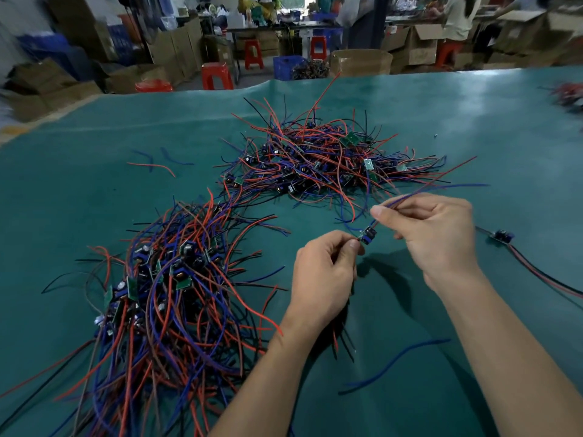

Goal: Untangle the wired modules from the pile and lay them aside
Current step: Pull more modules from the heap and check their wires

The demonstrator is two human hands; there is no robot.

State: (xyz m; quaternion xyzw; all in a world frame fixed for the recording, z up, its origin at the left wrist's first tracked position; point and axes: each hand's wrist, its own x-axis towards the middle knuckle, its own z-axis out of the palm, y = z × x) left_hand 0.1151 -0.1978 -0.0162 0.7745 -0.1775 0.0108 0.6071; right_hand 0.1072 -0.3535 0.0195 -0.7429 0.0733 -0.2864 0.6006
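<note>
Pinching a small module point(367, 235) at its lower end, the left hand point(325, 279) holds it above the green table mat point(473, 121), with thumb and curled fingers closed on it. The right hand point(437, 234) sits just beside and above, its thumb and fingers curled round the blue and red wires point(407, 197) that run up from the module toward the far pile point(318, 159). That pile lies in the middle of the mat, well beyond both hands. A 2nd, larger tangle point(164, 298) of red, blue and black wires with small boards spreads over the mat to the left of the left arm. 1 separate module point(503, 236) lies flat on the mat to the right of the right hand, its wires trailing toward the right edge. A loose blue wire point(394, 364) lies between the 2 forearms.
</note>
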